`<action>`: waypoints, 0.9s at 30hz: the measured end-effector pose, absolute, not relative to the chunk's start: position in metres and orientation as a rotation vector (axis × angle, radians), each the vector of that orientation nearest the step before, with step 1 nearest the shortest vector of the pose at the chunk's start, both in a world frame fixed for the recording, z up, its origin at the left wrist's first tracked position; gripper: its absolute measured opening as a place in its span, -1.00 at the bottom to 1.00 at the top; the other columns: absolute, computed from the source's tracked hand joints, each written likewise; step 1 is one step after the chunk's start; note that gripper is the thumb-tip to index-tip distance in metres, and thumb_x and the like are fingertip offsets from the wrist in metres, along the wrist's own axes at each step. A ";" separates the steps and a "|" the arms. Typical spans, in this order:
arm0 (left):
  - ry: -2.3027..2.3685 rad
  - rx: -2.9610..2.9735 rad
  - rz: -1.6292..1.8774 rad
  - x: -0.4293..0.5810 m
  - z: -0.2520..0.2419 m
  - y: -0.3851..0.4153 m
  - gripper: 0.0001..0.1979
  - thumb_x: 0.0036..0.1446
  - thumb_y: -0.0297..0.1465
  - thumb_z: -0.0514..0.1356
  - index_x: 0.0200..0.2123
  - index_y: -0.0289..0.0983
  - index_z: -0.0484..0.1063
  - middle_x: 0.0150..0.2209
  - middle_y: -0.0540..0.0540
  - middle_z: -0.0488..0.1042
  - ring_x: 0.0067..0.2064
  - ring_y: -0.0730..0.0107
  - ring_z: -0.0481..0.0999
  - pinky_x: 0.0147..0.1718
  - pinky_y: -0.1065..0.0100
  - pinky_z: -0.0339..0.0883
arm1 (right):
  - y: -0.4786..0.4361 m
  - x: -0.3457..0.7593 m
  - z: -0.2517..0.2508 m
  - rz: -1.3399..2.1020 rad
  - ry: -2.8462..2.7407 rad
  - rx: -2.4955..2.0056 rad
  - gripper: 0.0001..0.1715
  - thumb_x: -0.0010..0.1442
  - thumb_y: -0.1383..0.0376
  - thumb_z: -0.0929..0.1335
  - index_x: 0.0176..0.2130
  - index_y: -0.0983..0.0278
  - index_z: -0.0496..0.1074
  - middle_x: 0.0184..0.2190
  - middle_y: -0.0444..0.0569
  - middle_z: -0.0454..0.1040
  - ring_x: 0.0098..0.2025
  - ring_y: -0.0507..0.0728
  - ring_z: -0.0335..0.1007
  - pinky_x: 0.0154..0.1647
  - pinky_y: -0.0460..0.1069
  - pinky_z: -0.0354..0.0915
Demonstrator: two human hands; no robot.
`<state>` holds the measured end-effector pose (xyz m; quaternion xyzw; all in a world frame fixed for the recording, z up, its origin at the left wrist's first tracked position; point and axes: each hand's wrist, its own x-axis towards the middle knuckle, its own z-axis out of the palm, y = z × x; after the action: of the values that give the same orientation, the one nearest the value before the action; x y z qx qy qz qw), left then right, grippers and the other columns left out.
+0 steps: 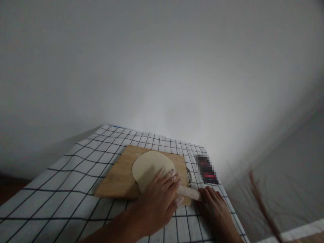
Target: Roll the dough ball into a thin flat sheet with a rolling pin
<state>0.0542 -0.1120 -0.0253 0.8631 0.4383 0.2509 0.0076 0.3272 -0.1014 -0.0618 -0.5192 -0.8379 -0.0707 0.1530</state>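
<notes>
Wooden board (118,179) lies on a checked cloth (76,168). On it sits a pale round of dough (152,167), flattened thin, toward the board's far right part. A pin (188,193) lies across the dough's near edge, its right end reaching past the board's corner.

The left hand (159,199) rests on the pin palm down, fingers straight and spread, floury tips on the dough; it grips nothing. The right hand (215,207) lies palm down at the pin's right end, touching it. In this dim light I cannot tell whether its fingers curl round the pin.

The dough looks soft and limp, likely to stretch or tear if lifted by one edge, so it wants support from beneath. The pin is stiff and light, best held at its ends.

A dark blurred object (206,168) lies just right of the board, near the white wall (162,67).
</notes>
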 end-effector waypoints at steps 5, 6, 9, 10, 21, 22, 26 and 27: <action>1.299 2.640 0.680 0.025 -0.012 -0.114 -0.53 0.41 -0.17 -0.10 0.33 0.02 0.16 0.30 0.14 0.30 0.32 0.30 0.29 0.36 0.11 0.17 | -0.093 0.322 -0.046 0.024 -2.395 -1.478 -0.92 0.30 0.28 0.37 -0.17 0.21 0.41 -0.22 -0.05 0.49 -0.19 0.14 0.44 -0.18 -0.02 0.29; 1.287 2.642 0.652 0.021 -0.011 -0.114 -0.53 0.42 -0.19 -0.11 0.34 0.01 0.14 0.31 0.13 0.27 0.33 0.29 0.27 0.36 0.08 0.16 | -0.089 0.322 -0.040 0.050 -2.399 -1.475 -0.91 0.29 0.26 0.39 -0.20 0.21 0.41 -0.24 -0.06 0.49 -0.21 0.14 0.44 -0.21 -0.02 0.28; 1.307 2.648 0.613 0.015 -0.013 -0.117 -0.52 0.42 -0.22 -0.11 0.36 -0.07 0.12 0.35 0.05 0.23 0.36 0.24 0.21 0.35 0.01 0.17 | -0.072 0.322 -0.023 0.153 -2.452 -1.419 -0.78 0.27 0.13 0.41 -0.25 0.22 0.40 -0.30 -0.09 0.47 -0.29 0.12 0.42 -0.31 -0.03 0.24; 1.331 2.651 0.621 0.015 -0.014 -0.117 -0.52 0.42 -0.23 -0.10 0.35 -0.09 0.12 0.35 0.03 0.22 0.36 0.22 0.20 0.34 0.00 0.18 | -0.065 0.322 -0.020 0.188 -2.469 -1.390 -0.75 0.26 0.09 0.42 -0.25 0.22 0.40 -0.31 -0.10 0.47 -0.31 0.11 0.41 -0.33 -0.03 0.24; 1.864 2.839 0.731 -0.003 -0.049 -0.042 -0.54 0.39 -0.28 -0.05 0.26 -0.30 0.28 0.30 -0.25 0.29 0.36 -0.05 0.19 0.31 -0.28 -0.01 | 0.046 0.260 -0.030 0.052 -2.468 -1.229 -0.52 0.48 0.14 0.10 0.14 0.27 0.40 0.25 0.09 0.33 0.36 0.23 0.07 0.36 0.22 0.02; 1.916 2.827 0.705 -0.006 -0.047 -0.034 -0.55 0.39 -0.28 -0.06 0.23 -0.32 0.31 0.28 -0.27 0.32 0.35 -0.09 0.20 0.30 -0.31 -0.02 | 0.056 0.252 -0.029 0.019 -2.471 -1.291 -0.49 0.49 0.16 0.06 0.14 0.28 0.41 0.27 0.09 0.31 0.39 0.26 0.01 0.38 0.27 -0.04; 1.950 2.818 0.487 -0.013 -0.032 -0.019 -0.59 0.37 -0.38 -0.09 0.14 -0.33 0.40 0.26 -0.31 0.34 0.34 -0.17 0.21 0.22 -0.36 0.08 | 0.090 0.226 -0.025 0.022 -2.456 -1.325 -0.48 0.49 0.18 0.05 0.14 0.26 0.43 0.27 0.03 0.33 0.40 0.23 0.02 0.40 0.27 -0.05; 1.946 2.815 0.440 -0.013 -0.028 -0.018 -0.59 0.36 -0.42 -0.10 0.12 -0.33 0.41 0.27 -0.31 0.33 0.33 -0.17 0.22 0.21 -0.35 0.11 | 0.096 0.223 -0.025 0.027 -2.462 -1.321 -0.49 0.49 0.18 0.06 0.14 0.23 0.44 0.26 0.00 0.35 0.39 0.20 0.05 0.40 0.24 -0.03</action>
<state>-0.0133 -0.0180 -0.0280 0.8062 0.5573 0.1259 -0.1535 0.2226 0.0963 -0.0250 -0.4655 -0.8680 0.0093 0.1728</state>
